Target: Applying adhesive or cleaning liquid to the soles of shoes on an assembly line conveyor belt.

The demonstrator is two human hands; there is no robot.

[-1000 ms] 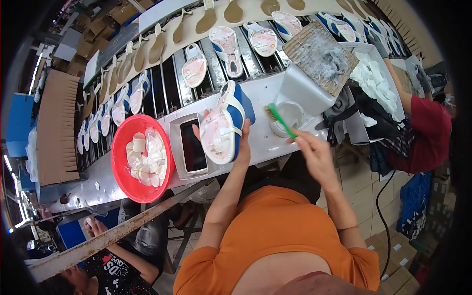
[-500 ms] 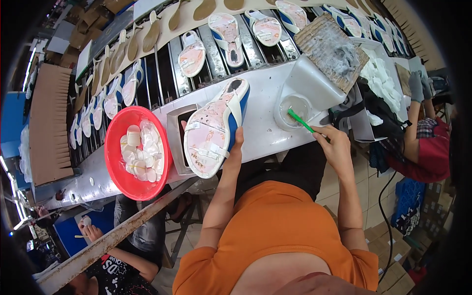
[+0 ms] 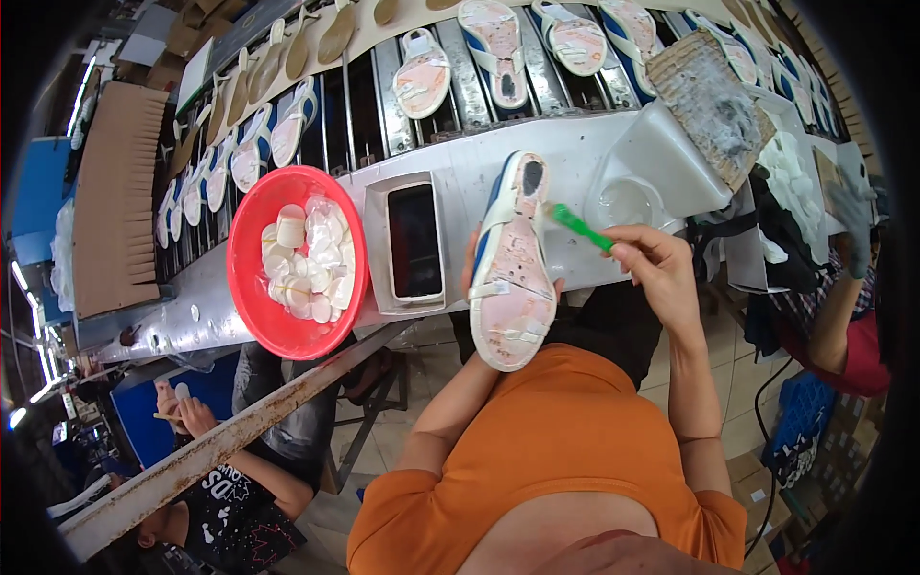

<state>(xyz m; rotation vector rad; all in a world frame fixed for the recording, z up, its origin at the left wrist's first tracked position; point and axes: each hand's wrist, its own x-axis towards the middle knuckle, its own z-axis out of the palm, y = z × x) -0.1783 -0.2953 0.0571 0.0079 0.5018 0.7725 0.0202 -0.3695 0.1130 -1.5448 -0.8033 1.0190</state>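
Observation:
My left hand [image 3: 471,257] is wrapped round a sandal on a shoe last [image 3: 509,297], its pinkish underside up and its dark-centred narrow end pointing away from me. White straps with blue lining run along its side. Most of the hand is hidden behind it. In my right hand [image 3: 661,278] I pinch a green-handled brush [image 3: 582,228]; its tip is at the right edge of the sandal's narrow end, and I cannot tell whether it touches. Behind the brush stands a translucent cup [image 3: 625,203] on the pale bench [image 3: 460,158].
Left of the sandal are a white box with a dark rectangular inside [image 3: 414,240] and a red basin [image 3: 247,307] of white discs. A roller rack beyond carries several sandals [image 3: 422,75]. Glue-stained cardboard [image 3: 714,105] lies at right. Co-workers sit on both sides; a rusty bar [image 3: 230,441] crosses lower left.
My right hand has lifted the brush from the cup to the sandal's narrow end. My left hand has turned the sandal more upright and shifted it right. The view has moved slightly.

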